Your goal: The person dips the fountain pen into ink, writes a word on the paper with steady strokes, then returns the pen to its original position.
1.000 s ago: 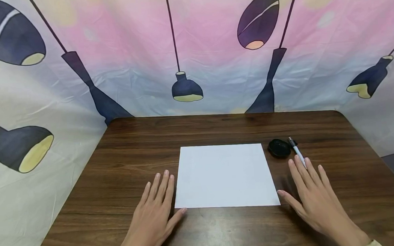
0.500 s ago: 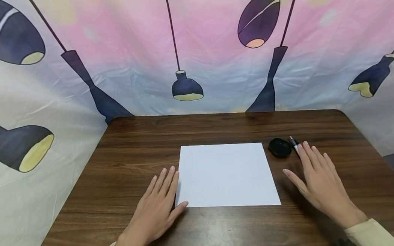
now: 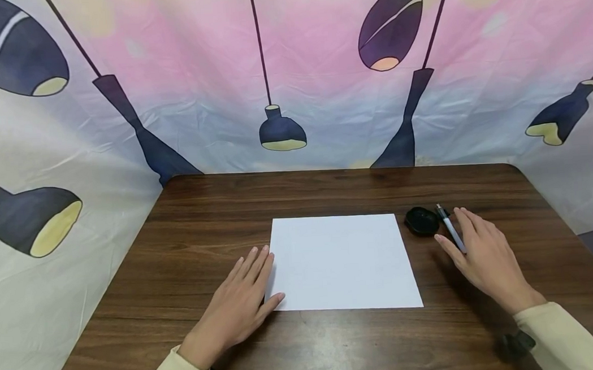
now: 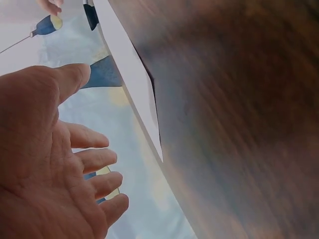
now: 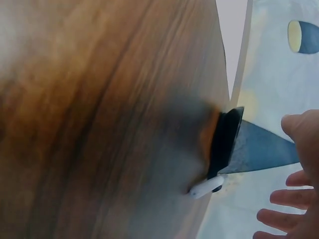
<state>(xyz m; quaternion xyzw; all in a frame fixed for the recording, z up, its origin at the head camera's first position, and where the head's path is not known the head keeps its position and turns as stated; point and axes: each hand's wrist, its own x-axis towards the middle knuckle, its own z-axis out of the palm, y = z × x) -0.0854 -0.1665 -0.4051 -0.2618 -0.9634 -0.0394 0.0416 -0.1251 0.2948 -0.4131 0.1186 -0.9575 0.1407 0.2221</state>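
Wooden table (image 3: 331,341) is spreading beneath the left hand (image 3: 240,304), whose loose, empty fingers are reaching over the left edge of the paper (image 3: 342,261), and the right hand (image 3: 489,258), whose wide grip is holding nothing just beside the pen (image 3: 451,230) and a black oval (image 3: 421,221). A stray right thumb could be rolling the pen away, or a dragging left hand skewing the paper. Against the backdrop (image 3: 193,72), the right wrist view is baring finger undersides (image 5: 294,198) that the head view is hiding.

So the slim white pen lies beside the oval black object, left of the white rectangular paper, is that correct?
Wrong side: in the head view, the slim white pen lies right of the white rectangular paper, beside the oval black object.
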